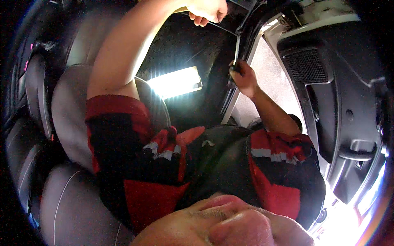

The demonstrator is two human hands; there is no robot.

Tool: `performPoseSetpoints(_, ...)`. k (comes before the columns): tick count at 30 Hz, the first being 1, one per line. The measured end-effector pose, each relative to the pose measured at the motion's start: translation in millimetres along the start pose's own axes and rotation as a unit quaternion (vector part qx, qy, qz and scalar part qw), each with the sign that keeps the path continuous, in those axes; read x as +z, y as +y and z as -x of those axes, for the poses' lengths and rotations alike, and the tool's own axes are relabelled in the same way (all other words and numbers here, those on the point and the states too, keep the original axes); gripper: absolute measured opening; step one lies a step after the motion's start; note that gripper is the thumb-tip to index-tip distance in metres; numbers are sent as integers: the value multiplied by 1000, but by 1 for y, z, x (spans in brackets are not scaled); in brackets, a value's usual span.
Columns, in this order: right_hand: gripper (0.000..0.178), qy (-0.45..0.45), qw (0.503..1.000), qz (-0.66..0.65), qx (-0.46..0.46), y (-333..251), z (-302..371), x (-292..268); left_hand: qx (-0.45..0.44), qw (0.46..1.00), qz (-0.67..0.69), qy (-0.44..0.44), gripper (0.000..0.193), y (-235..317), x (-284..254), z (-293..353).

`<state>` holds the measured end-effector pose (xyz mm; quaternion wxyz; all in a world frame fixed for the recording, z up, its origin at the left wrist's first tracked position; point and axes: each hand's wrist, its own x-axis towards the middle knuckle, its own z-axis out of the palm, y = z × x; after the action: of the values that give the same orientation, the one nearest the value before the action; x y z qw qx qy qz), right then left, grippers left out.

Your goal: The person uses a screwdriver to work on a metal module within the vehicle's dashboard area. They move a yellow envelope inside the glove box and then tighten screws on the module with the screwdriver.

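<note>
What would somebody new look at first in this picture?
Probably the bright rectangular lamp, glowing near the middle. Then the right hand, right of the lamp, gripping a thin-shafted tool. A big black door panel curves down the right side.

The inside of a car: grey seats with pale stitching fill the left side, and on the right a dark door panel with a ribbed speaker grille stands open
</note>
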<state>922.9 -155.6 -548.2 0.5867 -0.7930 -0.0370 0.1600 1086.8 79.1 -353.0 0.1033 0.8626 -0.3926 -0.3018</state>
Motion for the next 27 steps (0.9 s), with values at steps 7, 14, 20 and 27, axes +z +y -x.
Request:
performPoseSetpoints(7,17,11,999,37,-37,18,-7,-1,-28,950,59,-304,24,-31,39,-41)
performPoseSetpoints(14,22,6,994,56,-92,19,-7,-6,-130,933,-45,-332,19,-36,111,-66)
performPoseSetpoints(20,24,-24,994,43,-95,14,-6,-7,-131,954,-216,-162,33,-157,181,-81)
performPoseSetpoints(27,19,-4,992,56,-109,18,-7,-5,-165,936,-274,-146,34,-154,186,-84)
